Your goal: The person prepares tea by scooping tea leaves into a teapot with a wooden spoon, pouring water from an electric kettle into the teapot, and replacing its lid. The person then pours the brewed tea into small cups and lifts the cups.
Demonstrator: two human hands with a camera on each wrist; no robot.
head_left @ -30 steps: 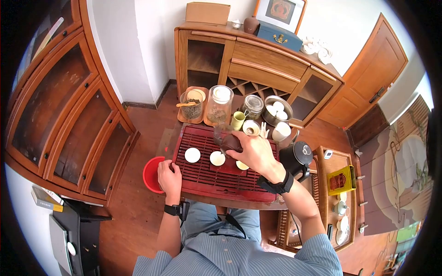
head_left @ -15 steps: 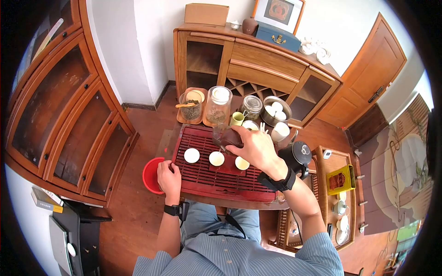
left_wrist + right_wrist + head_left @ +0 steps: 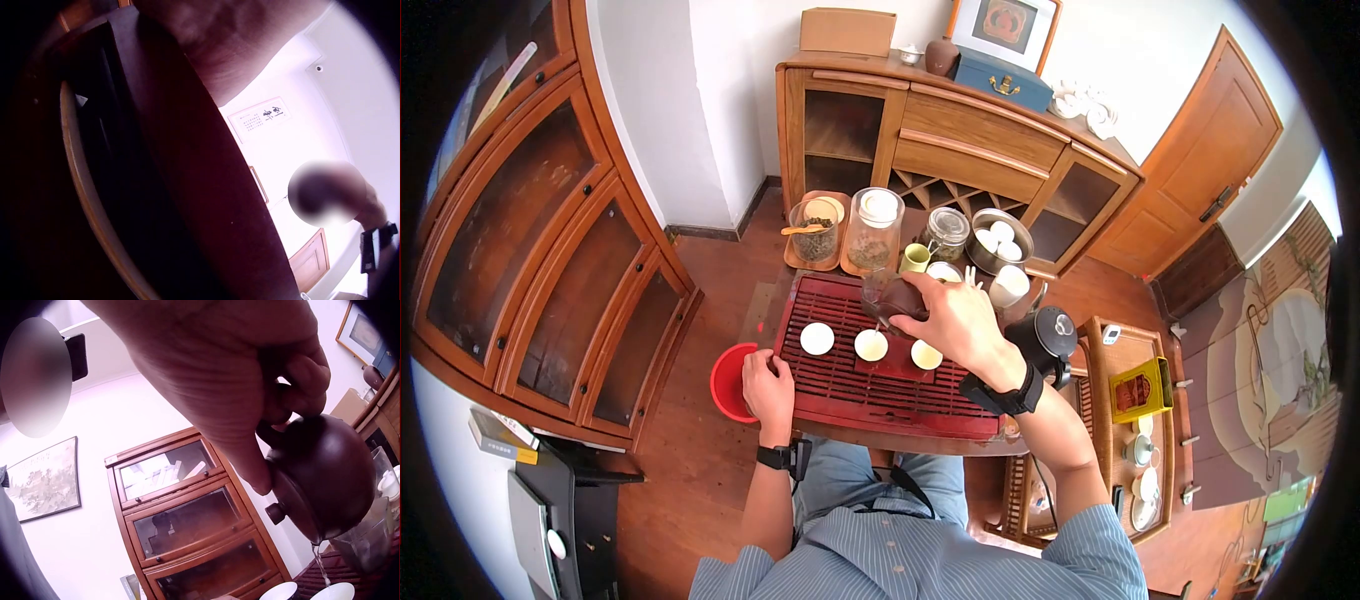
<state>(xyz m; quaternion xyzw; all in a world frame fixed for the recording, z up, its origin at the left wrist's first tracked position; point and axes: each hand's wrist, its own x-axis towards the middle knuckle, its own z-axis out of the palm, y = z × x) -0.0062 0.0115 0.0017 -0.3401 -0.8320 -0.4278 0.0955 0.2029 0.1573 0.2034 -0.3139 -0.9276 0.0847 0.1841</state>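
— Fingers of my right hand curl round the handle of the small dark brown clay teapot, index pressing its lid, tipped over the white porcelain cups on the red slatted tea tray.
— And the left hand?
— Loosely curled on the tray's edge. I'd keep the lid pinned and the thin stream steady.

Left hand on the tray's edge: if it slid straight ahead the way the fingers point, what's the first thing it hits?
Likely the leftmost white cup. The left hand rests on the near-left edge of the red tea tray, fingers pointing away from the person over bare slats. Depth is uncertain; it may pass just left of it.
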